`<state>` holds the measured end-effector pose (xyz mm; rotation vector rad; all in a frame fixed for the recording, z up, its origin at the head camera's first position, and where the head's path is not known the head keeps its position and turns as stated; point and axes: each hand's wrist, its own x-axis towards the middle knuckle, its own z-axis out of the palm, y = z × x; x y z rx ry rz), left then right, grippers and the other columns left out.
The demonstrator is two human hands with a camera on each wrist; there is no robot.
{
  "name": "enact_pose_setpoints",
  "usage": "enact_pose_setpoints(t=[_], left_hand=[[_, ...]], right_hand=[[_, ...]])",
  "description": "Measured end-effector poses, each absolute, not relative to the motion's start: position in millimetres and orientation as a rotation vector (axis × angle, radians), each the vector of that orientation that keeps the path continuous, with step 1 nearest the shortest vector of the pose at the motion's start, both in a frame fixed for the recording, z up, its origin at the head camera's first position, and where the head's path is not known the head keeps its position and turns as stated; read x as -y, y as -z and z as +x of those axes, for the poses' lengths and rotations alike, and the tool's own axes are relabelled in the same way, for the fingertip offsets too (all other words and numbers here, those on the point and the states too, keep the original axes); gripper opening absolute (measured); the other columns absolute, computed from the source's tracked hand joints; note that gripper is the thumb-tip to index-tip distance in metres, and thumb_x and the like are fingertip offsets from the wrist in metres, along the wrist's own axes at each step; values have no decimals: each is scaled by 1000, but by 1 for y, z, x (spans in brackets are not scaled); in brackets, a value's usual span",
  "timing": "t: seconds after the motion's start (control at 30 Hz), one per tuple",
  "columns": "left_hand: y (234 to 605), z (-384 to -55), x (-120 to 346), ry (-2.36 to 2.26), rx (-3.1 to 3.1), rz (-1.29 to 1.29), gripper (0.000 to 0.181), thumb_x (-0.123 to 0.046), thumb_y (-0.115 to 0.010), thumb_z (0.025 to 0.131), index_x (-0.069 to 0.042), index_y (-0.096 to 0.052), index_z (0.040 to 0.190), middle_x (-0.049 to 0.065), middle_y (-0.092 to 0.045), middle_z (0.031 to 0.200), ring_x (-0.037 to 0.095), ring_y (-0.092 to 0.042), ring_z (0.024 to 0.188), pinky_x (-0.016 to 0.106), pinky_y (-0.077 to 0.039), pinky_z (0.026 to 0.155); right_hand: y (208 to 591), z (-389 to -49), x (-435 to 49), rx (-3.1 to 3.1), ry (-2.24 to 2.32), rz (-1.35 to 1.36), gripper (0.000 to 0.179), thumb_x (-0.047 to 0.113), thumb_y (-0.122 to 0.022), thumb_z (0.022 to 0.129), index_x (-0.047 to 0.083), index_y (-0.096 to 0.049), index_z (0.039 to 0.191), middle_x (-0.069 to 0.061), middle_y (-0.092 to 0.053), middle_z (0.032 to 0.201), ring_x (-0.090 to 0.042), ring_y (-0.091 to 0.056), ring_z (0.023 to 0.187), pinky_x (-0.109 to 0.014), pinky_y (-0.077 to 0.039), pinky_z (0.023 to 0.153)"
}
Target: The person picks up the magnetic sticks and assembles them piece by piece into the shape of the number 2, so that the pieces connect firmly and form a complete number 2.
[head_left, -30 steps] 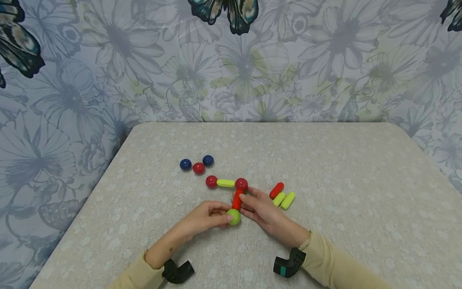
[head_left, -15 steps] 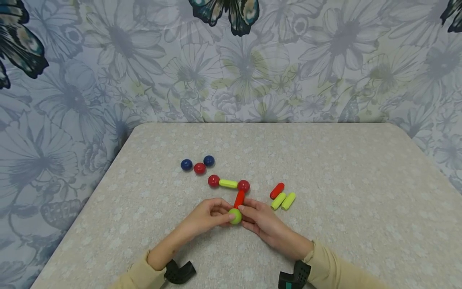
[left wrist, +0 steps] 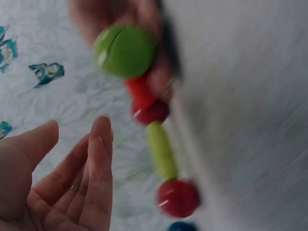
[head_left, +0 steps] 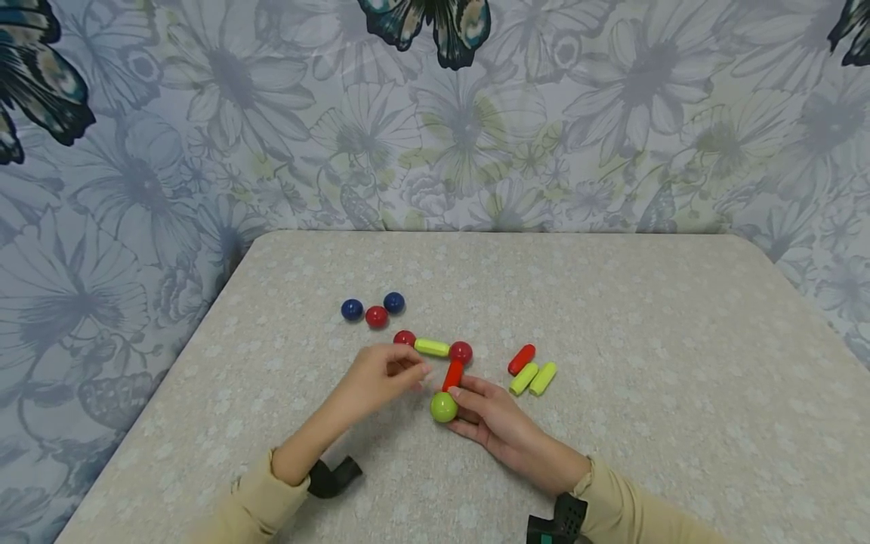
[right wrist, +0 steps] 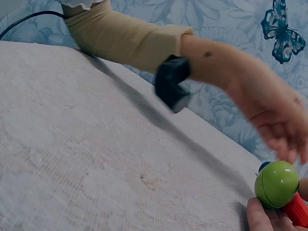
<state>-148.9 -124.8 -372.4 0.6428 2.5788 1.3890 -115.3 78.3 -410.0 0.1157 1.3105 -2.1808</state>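
A chain of toy pieces lies mid-table in the head view: a red ball (head_left: 404,338), a yellow-green stick (head_left: 431,347), a second red ball (head_left: 461,352), a red stick (head_left: 453,374) and a green ball (head_left: 444,407) at the near end. My right hand (head_left: 503,427) pinches the red stick close to the green ball, thumb on top. Left of the chain, my left hand (head_left: 381,378) hovers with nothing in it, overlapping the far red ball. The left wrist view shows the fingers of this left hand (left wrist: 72,178) parted from the thumb, beside the chain.
Beyond the chain rest two blue balls (head_left: 352,310) and a loose red ball (head_left: 377,317). To the right lie a loose red stick (head_left: 522,359) and two yellow-green sticks (head_left: 542,379). A patterned cloth covers the table (head_left: 646,340), which meets a flowered wall.
My left hand has let go of the green ball and moved up and slightly left. My right hand has slid down the red stick toward the green ball. The chain has shifted slightly.
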Motion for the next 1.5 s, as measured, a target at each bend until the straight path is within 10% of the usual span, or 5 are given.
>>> enact_pose_setpoints(t=[0.3,0.53,1.07,1.5], left_hand=[[305,-221,96,-1225,-2419,909,18,-11,-58,94,-1,-65,106,8,-67,93,17,-65,80,33,-52,74],[326,-265,57,-946,-2293,1119,24,-11,-63,91,-2,-65,112,4,-65,99,14,-61,91,24,-48,78],[362,-250,-16,-413,-2440,903,28,-38,-75,79,-12,-68,75,-4,-60,69,9,-50,65,20,-42,57],[364,-250,-14,-388,-2503,855,14,-23,-76,79,-13,-67,76,-4,-60,71,10,-51,67,20,-43,59]], right_hand=[[411,-116,-82,-1245,2200,145,48,10,-44,100,-11,-25,139,-22,-51,127,-23,-56,108,-42,-42,92],[411,-115,-80,-1213,2207,168,46,10,-43,100,-11,-27,137,-17,-57,119,-22,-56,107,-43,-41,93],[415,-114,-79,-1230,2227,44,50,11,-41,101,-15,-20,138,-24,-42,133,-23,-50,113,-42,-40,94],[413,-112,-79,-1240,2222,45,50,12,-41,101,-15,-20,138,-25,-40,135,-24,-49,115,-41,-40,94]])
